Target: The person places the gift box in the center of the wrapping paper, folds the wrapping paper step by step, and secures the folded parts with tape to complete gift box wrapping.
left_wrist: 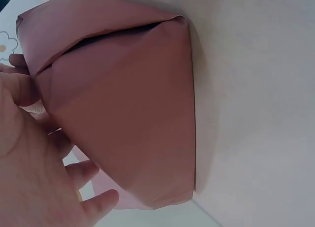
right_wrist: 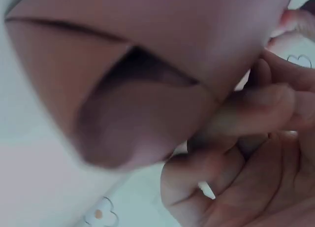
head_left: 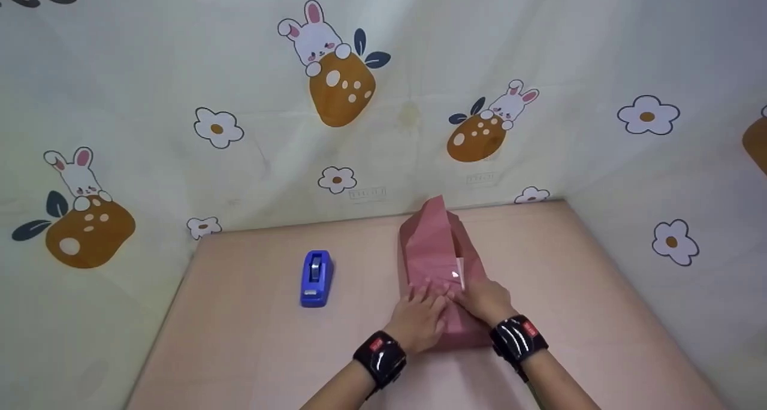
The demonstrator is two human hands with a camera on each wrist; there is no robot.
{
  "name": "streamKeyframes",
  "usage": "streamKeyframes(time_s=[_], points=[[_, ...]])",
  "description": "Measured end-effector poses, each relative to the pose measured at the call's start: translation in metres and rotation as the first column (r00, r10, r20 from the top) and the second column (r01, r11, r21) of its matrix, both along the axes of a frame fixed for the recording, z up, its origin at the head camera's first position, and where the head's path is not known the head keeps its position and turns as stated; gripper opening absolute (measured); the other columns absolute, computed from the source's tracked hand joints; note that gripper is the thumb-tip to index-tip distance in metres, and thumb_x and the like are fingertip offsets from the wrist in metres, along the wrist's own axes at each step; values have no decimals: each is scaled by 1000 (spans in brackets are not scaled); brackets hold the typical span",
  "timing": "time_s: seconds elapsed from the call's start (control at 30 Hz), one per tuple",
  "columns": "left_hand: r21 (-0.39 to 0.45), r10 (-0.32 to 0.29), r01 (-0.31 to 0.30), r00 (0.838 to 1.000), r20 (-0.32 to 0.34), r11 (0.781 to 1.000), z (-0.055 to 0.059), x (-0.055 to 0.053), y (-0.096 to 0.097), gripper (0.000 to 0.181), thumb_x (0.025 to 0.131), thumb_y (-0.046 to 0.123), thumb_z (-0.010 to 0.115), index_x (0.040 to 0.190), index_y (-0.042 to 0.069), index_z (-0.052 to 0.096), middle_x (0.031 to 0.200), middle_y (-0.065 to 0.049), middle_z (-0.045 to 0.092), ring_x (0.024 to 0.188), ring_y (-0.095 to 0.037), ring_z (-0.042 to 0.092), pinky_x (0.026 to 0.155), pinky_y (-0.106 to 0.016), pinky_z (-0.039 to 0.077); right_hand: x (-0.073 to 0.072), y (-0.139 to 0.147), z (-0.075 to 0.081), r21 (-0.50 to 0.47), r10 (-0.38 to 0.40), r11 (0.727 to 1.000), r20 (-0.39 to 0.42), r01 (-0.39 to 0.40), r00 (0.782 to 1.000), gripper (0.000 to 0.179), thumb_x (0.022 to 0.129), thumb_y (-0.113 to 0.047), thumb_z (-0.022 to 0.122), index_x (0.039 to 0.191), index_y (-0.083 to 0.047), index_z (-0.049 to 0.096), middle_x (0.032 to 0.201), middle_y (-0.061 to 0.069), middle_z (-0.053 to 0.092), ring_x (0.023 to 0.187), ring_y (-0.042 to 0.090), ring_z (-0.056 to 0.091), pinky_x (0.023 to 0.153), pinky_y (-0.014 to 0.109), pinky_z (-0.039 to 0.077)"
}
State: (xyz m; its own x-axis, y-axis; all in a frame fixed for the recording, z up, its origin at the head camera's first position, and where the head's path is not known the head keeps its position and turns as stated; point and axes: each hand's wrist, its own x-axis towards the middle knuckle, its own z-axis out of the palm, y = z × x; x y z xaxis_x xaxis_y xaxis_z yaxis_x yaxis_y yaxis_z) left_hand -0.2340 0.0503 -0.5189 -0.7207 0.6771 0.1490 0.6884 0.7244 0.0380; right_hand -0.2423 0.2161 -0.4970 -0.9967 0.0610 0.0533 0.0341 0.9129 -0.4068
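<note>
A box-like package [head_left: 428,254] wrapped in pink paper lies lengthwise on the table, right of centre, with a loose paper flap standing up at its far end. My left hand [head_left: 417,320] presses on its top, fingers spread and mostly straight. Beside it, my right hand [head_left: 486,301] has curled fingers and pinches the paper near the middle seam. A shiny clear strip of tape [head_left: 459,273] sticks out along the flap edge just ahead of the right hand. In the wrist views, folded paper ends [left_wrist: 128,113] show narrow gaps.
A blue tape dispenser [head_left: 316,278] stands on the pinkish table [head_left: 251,338] to the left of the package. Behind the table hangs a pale cloth [head_left: 413,98] printed with rabbits and flowers, and it also runs along both sides. Both wrists wear black bands.
</note>
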Motion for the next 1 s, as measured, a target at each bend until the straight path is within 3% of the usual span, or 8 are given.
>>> streamKeyframes(time_s=[0.17, 0.37, 0.47, 0.63, 0.77, 0.87, 1.0], points=[[9, 8, -8, 998, 57, 1000, 0, -1, 0, 37, 97, 29, 33, 130, 15, 45, 149, 1, 36, 137, -31, 31, 109, -51, 28, 4, 1, -2, 84, 16, 996, -19, -15, 1000, 41, 81, -41, 66, 60, -7, 56, 61, 13, 60, 57, 33, 59, 48, 42, 44], [23, 18, -20, 998, 66, 1000, -9, -1, -1, 43, 100, 35, 29, 136, 16, 41, 152, 0, 29, 140, -32, 25, 111, -52, 24, 11, -2, -9, 266, 26, 964, -128, 9, 991, 47, 82, -47, 63, 58, -6, 57, 51, 9, 54, 50, 31, 57, 45, 40, 43], [69, 12, -20, 993, 114, 997, -13, -1, -3, 44, 100, 34, 29, 138, 14, 39, 154, -1, 24, 141, -33, 19, 111, -54, 20, 14, -1, -17, 276, 10, 960, -193, 44, 981, 49, 82, -49, 62, 56, -8, 55, 48, 8, 52, 48, 30, 55, 44, 39, 42], [160, 14, -49, 977, 211, 986, -20, 1, -5, 45, 100, 38, 28, 137, 14, 40, 156, -4, 16, 143, -33, 10, 112, -56, 16, 18, 5, -25, 122, -13, 992, -207, 39, 978, 42, 86, -41, 61, 62, -7, 61, 54, 10, 56, 50, 29, 56, 44, 39, 43], [222, 35, -82, 977, 208, 972, -25, 6, -8, 50, 99, 44, 28, 139, 17, 41, 156, -11, 12, 143, -36, 9, 110, -57, 19, 25, 16, -28, -112, -25, 994, -192, 3, 981, 21, 88, -21, 63, 75, -4, 58, 58, 5, 54, 51, 16, 49, 46, 29, 38], [283, 53, -108, 979, 198, 953, -30, 13, -12, 52, 99, 46, 29, 142, 21, 38, 155, -18, 9, 140, -42, 12, 108, -59, 22, 33, 27, -33, -305, -63, 952, -214, -6, 975, 9, 85, -8, 64, 84, -4, 56, 65, 2, 54, 57, 10, 45, 51, 22, 37], [377, 79, -169, 967, 242, 911, -35, 23, -14, 53, 99, 46, 30, 146, 22, 31, 154, -23, 2, 136, -44, 22, 103, -54, 34, 45, 39, -45, -507, -131, 862, -176, 24, 976, 19, 88, -12, 62, 104, -2, 59, 90, 11, 57, 74, 13, 53, 60, 20, 46]])
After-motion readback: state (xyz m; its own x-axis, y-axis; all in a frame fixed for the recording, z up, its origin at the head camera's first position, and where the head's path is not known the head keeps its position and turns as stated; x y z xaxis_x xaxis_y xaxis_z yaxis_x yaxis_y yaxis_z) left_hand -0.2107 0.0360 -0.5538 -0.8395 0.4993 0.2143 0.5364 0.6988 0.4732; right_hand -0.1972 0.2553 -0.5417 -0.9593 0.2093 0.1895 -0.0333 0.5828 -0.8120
